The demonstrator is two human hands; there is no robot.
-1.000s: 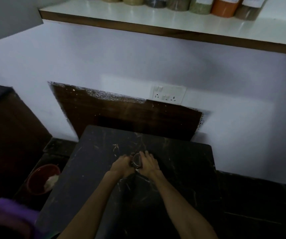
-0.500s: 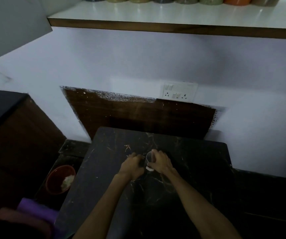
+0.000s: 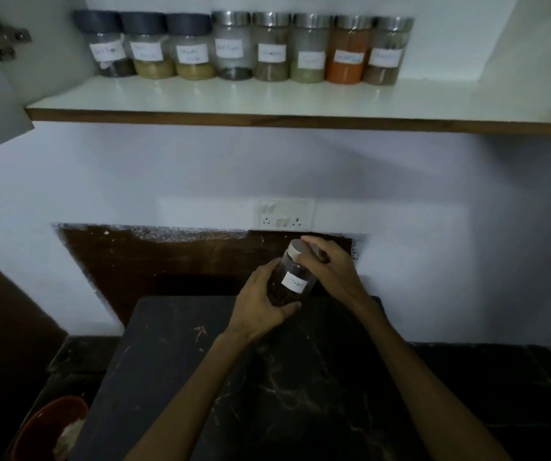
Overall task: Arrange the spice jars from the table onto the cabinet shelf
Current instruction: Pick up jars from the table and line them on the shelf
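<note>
You've got the spice jar [image 3: 290, 280] up off the table [image 3: 167, 361], tilted, both hands on it: left hand [image 3: 261, 302] wrapped round the dark-filled body & base, right hand [image 3: 329, 266] clamped over the lid. Eight jars already line the back of the shelf [image 3: 267, 101] above, labels facing out.

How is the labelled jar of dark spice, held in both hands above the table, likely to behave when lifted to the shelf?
The jar looks rigid and clear-walled, so probably firm but possibly breakable. Its round smooth body may slip or roll if laid down, hence the left hand cupping it. The right hand grips the lid, which could loosen.
</note>
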